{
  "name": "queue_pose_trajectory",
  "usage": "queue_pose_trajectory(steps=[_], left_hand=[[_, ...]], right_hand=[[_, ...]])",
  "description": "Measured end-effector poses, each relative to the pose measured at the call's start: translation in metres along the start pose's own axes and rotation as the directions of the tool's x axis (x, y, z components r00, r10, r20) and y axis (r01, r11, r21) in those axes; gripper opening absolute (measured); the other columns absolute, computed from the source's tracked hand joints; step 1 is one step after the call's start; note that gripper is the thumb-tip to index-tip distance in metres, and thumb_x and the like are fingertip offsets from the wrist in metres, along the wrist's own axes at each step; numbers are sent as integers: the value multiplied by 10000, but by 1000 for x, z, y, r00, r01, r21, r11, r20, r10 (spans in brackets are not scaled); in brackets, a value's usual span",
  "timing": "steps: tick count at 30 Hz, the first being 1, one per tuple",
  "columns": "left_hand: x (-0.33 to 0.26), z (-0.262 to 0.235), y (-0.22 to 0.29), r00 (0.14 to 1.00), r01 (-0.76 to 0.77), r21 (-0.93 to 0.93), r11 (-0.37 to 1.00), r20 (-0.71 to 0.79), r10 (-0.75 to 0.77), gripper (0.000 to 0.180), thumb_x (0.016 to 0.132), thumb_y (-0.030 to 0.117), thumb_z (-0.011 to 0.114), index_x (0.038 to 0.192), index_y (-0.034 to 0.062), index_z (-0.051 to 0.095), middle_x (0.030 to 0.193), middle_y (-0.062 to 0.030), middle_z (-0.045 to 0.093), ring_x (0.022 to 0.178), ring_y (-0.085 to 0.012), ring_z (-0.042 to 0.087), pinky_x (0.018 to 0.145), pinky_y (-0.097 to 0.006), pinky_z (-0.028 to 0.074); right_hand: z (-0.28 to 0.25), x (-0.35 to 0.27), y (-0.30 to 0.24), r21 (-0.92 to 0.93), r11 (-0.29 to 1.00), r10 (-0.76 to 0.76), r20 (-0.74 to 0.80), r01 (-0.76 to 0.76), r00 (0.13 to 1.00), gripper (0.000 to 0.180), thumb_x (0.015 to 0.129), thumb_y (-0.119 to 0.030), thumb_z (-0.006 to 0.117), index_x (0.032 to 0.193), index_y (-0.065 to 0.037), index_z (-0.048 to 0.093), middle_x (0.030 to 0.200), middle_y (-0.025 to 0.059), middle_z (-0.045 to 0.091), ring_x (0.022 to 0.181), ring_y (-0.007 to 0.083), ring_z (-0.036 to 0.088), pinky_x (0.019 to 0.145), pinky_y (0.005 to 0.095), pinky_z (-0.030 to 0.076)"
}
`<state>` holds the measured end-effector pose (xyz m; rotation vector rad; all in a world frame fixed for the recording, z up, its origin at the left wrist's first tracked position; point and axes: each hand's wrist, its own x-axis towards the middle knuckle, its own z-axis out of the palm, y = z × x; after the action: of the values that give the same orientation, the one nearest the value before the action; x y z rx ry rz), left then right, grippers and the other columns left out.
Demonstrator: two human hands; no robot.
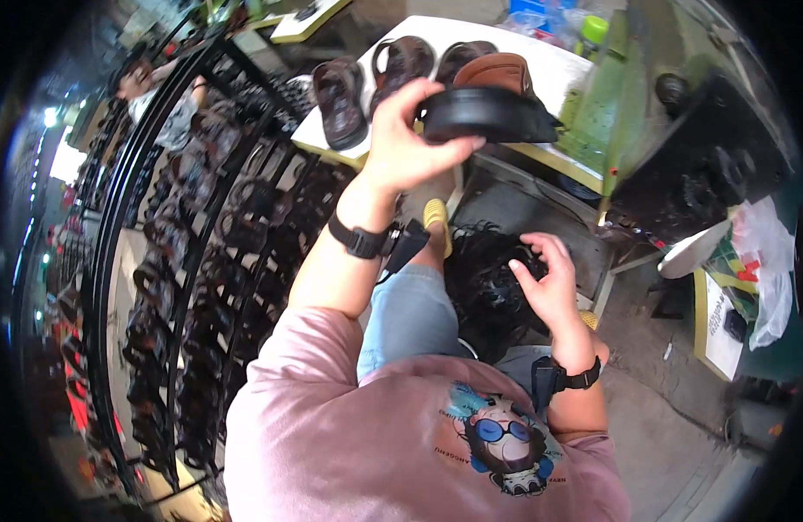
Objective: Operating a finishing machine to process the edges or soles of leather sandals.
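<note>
My left hand (414, 143) is raised over the near edge of a white table (540, 52), closed round one end of a sandal (488, 113). That sandal has a thick black sole turned toward me and a brown strap on its far side. Behind it, several dark brown sandals (339, 100) stand on the tabletop. Lower down, my right hand (549, 283) has its fingers apart and appears to hold nothing. It is over the right side of a heap of glossy black strips (488, 278) between my legs; whether it touches them I cannot tell.
A black metal rack (114, 226) filled with dark sandals runs along my left. At the right are a dark flat panel (706, 157), a green machine-like frame (614, 104) and a clear plastic bag (771, 270). Another person (157, 96) is beyond the rack.
</note>
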<state>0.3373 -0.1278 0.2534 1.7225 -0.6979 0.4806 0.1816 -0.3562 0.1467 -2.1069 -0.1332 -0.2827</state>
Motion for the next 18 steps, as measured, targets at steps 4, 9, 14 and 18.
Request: queue_pose_trajectory(steps=[4, 9, 14, 18], left_hand=[[4, -22, 30, 991, 106, -355, 929, -41, -129, 443, 637, 135, 894, 998, -1, 674, 926, -58, 710, 847, -118, 654, 789, -276, 530], [-3, -35, 62, 955, 296, -395, 869, 149, -258, 474, 651, 95, 880, 1063, -10, 671, 959, -70, 722, 869, -130, 669, 848, -286, 534], [-29, -17, 86, 887, 426, -347, 835, 343, -310, 447, 652, 100, 880, 1031, -28, 682, 924, -66, 723, 853, -111, 661, 816, -266, 530], [-55, 3, 87, 749, 566, -440, 698, 628, -212, 692, 653, 131, 849, 1268, -53, 589, 1121, -104, 694, 1023, -154, 639, 955, -315, 478]], right_hand=[[11, 8, -42, -55, 972, -231, -49, 228, 972, 639, 754, -198, 814, 1294, -35, 516, 1308, 176, 518, 1224, 361, 494, 1044, 441, 408], [21, 8, -69, -137, 941, -329, -158, 309, 931, 875, 745, -305, 842, 1423, -23, 368, 1405, 225, 422, 1305, 411, 409, 1089, 481, 356], [38, 9, -73, 495, 838, -160, -180, 229, 971, 919, 742, -340, 877, 1408, 14, 351, 1376, 182, 469, 1257, 259, 490, 1060, 400, 399], [12, -7, -64, 563, 812, -138, -74, 156, 988, 809, 613, -207, 960, 1276, -2, 544, 1186, 64, 650, 1109, 159, 591, 978, 347, 470]])
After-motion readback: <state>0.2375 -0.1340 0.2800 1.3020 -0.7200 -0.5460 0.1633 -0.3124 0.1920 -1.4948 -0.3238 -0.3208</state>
